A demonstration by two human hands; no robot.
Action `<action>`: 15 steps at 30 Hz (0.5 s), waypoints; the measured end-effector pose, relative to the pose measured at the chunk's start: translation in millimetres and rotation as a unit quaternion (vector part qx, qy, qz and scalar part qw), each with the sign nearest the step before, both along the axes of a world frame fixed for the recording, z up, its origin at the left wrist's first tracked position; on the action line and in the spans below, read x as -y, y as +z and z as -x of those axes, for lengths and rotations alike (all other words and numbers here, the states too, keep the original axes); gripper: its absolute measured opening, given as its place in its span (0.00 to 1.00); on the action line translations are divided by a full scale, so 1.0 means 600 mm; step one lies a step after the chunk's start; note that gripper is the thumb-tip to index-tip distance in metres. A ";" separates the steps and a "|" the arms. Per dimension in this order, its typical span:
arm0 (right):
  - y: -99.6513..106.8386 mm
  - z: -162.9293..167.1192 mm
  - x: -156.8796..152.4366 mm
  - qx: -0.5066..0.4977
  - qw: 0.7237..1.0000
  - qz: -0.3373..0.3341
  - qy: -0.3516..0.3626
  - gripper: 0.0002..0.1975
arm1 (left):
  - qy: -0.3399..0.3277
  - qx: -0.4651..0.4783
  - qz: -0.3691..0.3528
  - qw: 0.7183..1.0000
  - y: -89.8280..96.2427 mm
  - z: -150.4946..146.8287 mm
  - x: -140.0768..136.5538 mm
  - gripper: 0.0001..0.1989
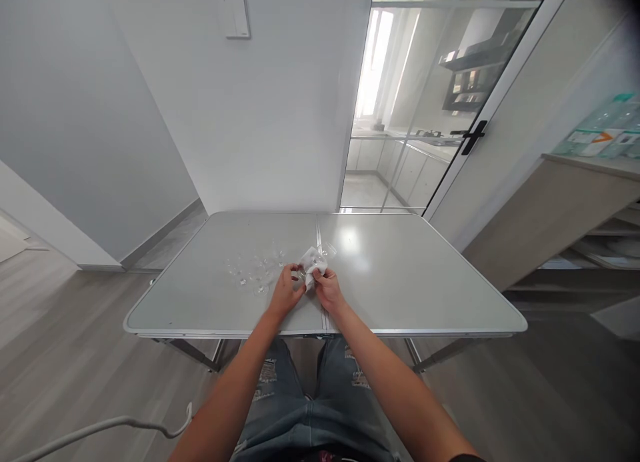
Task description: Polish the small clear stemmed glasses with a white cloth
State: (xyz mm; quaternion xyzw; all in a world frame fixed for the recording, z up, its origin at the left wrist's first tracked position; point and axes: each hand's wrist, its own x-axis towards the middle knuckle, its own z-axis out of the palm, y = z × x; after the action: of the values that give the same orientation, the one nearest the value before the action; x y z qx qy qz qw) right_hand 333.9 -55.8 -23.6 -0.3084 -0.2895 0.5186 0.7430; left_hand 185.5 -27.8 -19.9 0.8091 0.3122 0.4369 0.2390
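In front of me, above the near middle of the table, my right hand [327, 290] is closed on a crumpled white tissue [311, 257]. A small clear glass [329, 251] shows beside and partly behind the tissue; its outline is faint. My left hand [287, 291] curls its fingers at the near left side of this glass and appears to grip its edge. The fingers hide part of the contact. Just left of my hands, several small clear glasses [260, 275] stand or lie close together, and some look stemmed.
The grey folding table [400, 275] has a metal rim and a centre seam. A white wall with a switch [236, 17] rises behind it. At the right are a glass door with a black handle [471, 137] and a shelf [590, 165] with bottles. A white cable [120, 421] hangs lower left.
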 end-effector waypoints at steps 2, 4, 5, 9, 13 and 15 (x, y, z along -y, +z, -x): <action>0.000 -0.001 0.000 -0.009 1.000 -0.004 0.003 0.16 | -0.008 -0.004 0.019 1.000 -0.001 -0.001 -0.001 0.23; 0.001 -0.001 0.000 -0.009 1.000 -0.011 0.012 0.16 | -0.016 -0.004 0.036 0.999 0.002 -0.002 -0.001 0.21; 0.001 0.000 0.000 -0.005 1.000 -0.016 0.016 0.16 | -0.021 0.001 0.046 0.999 0.004 -0.001 0.000 0.20; 0.005 0.006 0.004 0.022 0.999 -0.023 0.036 0.15 | -0.029 0.031 0.089 0.995 0.015 0.004 0.003 0.20; 0.016 0.005 0.015 -0.011 0.998 -0.023 0.064 0.12 | -0.034 0.073 0.129 0.988 0.016 0.007 0.003 0.21; 0.027 0.000 0.022 -0.069 0.994 -0.026 0.076 0.11 | -0.026 0.094 0.140 0.985 0.012 0.007 0.002 0.21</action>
State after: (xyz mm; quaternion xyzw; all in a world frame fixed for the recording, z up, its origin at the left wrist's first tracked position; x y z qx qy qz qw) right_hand 333.7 -69.2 -7.5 -0.2292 -0.2736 0.5857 0.7277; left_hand 181.2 -28.8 -12.5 0.7310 0.3256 0.4564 0.3890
